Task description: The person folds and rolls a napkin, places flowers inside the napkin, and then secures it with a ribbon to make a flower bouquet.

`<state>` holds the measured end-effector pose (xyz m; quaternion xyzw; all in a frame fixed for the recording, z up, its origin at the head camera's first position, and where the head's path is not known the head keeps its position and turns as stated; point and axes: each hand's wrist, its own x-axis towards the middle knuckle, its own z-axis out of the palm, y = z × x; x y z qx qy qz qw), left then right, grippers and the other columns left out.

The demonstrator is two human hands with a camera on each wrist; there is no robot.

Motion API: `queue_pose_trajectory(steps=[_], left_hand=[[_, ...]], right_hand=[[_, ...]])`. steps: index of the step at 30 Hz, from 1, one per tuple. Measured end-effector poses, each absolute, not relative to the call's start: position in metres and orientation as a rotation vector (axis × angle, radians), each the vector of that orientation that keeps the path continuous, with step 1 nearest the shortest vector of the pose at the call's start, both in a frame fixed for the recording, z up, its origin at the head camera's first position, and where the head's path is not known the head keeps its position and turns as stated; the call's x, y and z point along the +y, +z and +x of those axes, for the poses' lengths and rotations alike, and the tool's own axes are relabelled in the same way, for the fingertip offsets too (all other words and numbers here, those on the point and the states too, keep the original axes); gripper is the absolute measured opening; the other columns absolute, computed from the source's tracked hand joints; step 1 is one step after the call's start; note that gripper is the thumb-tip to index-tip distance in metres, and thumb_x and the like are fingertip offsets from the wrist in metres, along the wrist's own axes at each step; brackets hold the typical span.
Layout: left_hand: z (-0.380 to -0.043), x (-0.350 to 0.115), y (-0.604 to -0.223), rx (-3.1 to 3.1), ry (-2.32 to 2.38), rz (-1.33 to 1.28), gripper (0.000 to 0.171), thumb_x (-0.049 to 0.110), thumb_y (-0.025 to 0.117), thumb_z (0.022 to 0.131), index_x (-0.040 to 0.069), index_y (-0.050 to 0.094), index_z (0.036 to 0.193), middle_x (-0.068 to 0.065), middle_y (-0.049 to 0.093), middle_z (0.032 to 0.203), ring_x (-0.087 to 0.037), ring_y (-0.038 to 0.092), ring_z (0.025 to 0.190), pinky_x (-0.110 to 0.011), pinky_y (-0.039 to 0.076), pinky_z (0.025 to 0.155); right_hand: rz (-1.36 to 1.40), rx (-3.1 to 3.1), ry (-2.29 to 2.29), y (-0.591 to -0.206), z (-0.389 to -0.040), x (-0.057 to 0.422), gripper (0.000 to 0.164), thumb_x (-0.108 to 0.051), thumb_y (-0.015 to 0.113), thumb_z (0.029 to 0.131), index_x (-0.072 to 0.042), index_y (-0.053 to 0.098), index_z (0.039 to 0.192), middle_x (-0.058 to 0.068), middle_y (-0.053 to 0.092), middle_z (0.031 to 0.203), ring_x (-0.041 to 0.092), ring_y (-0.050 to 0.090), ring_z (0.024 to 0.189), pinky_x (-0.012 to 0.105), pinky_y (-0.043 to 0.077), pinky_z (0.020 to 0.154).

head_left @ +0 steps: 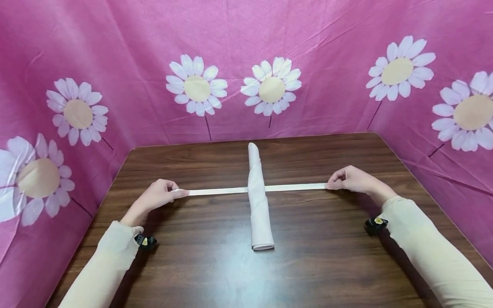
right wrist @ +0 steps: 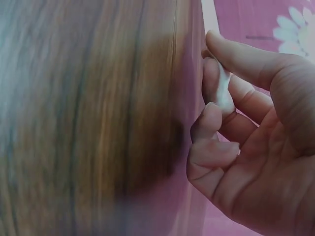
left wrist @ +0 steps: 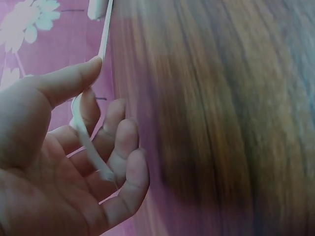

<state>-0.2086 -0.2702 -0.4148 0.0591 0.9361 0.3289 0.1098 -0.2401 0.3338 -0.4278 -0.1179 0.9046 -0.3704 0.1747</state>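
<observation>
A pale cloth napkin [head_left: 259, 205], rolled into a long narrow tube, lies lengthwise in the middle of the table. Crossing beneath it is a white ribbon [head_left: 219, 191], stretched nearly straight from side to side; the stretch under the roll is hidden. My left hand [head_left: 163, 193] pinches the ribbon's left part between thumb and index finger. In the left wrist view the loose tail [left wrist: 88, 142] hangs down across the palm. On the other side, my right hand [head_left: 348, 179] pinches the right part the same way, with a short tail [right wrist: 224, 93] curling among the fingers.
The brown wood-grain table [head_left: 192, 265] ends at a back edge against a pink curtain [head_left: 235, 34] printed with white daisies, which also hangs along both sides. Small dark devices [head_left: 145, 241] sit at both wrists beside the cream sleeves [head_left: 431, 248].
</observation>
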Motion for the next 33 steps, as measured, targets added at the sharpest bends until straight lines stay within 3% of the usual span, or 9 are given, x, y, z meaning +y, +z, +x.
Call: queue_pose_trajectory(steps=[4, 7, 16, 26, 33], left_hand=[[-0.21, -0.277, -0.414, 2.725, 1.12, 0.108, 0.04, 0.04, 0.079, 0.088, 0.004, 0.065, 0.078, 0.0, 0.06, 0.064, -0.014, 0.054, 0.063, -0.028, 0.043, 0.057], [-0.212, -0.281, -0.413, 2.67, 1.272, 0.072, 0.037, 0.034, 0.08, 0.089, 0.0, 0.067, 0.084, 0.001, 0.06, 0.067, -0.011, 0.055, 0.063, -0.027, 0.048, 0.06], [-0.219, -0.277, -0.414, 2.588, 1.598, 0.016, 0.033, 0.032, 0.08, 0.089, 0.002, 0.066, 0.086, -0.002, 0.068, 0.074, -0.007, 0.061, 0.067, -0.026, 0.056, 0.066], [-0.227, -0.266, -0.402, 2.633, 1.671, 0.005, 0.033, 0.032, 0.081, 0.089, 0.002, 0.066, 0.088, 0.006, 0.066, 0.07, -0.006, 0.062, 0.066, -0.025, 0.055, 0.064], [-0.237, -0.246, -0.392, 2.475, 1.977, 0.083, 0.026, 0.019, 0.077, 0.092, -0.003, 0.063, 0.093, -0.002, 0.075, 0.081, -0.011, 0.073, 0.074, -0.027, 0.059, 0.071]], right_hand=[[-0.271, 2.535, -1.097, -0.427, -0.241, 0.343, 0.027, -0.028, 0.079, 0.09, -0.002, 0.076, 0.095, -0.004, 0.051, 0.062, 0.006, 0.041, 0.051, 0.024, 0.036, 0.046], [-0.241, 2.508, -1.13, -0.426, -0.242, 0.347, 0.029, -0.029, 0.077, 0.091, -0.001, 0.075, 0.098, -0.002, 0.05, 0.065, 0.009, 0.045, 0.055, 0.027, 0.04, 0.047], [-0.149, 2.358, -1.353, -0.424, -0.251, 0.344, 0.037, -0.03, 0.072, 0.096, 0.005, 0.064, 0.107, 0.005, 0.064, 0.083, 0.013, 0.058, 0.071, 0.03, 0.051, 0.058], [-0.092, 2.19, -1.721, -0.419, -0.256, 0.34, 0.012, -0.022, 0.066, 0.101, -0.009, 0.067, 0.099, 0.003, 0.072, 0.09, 0.012, 0.068, 0.079, 0.028, 0.056, 0.066], [-0.172, 1.918, -2.101, -0.414, -0.264, 0.321, 0.008, -0.013, 0.062, 0.103, -0.009, 0.067, 0.1, 0.007, 0.074, 0.099, 0.019, 0.074, 0.091, 0.035, 0.059, 0.079]])
